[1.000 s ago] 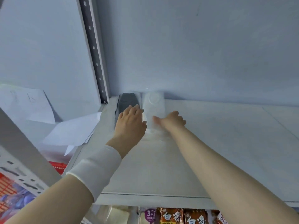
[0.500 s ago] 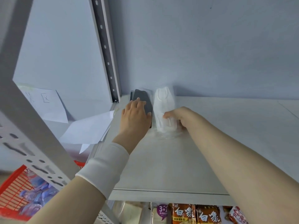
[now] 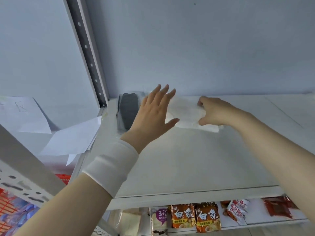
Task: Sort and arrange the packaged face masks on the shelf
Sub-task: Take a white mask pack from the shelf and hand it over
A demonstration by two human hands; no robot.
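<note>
Fingers (image 3: 162,93) of the left hand (image 3: 153,114) had lifted off the black mask pack (image 3: 127,113) and spread apart, hovering. Right hand (image 3: 214,111) fingers pinched the white mask pack (image 3: 185,114), lying on the shelf (image 3: 187,159) just beside the black one, back-left corner.

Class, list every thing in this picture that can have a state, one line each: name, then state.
White mask pack: gripped at its right end, turned crosswise.
Black mask pack: lying flat in the back left corner of the shelf, not held.
Left hand: open, fingers spread, holding nothing.
Right hand: fingers curled round the white pack's end.
Noodle packets: standing upright, one level down.
</note>
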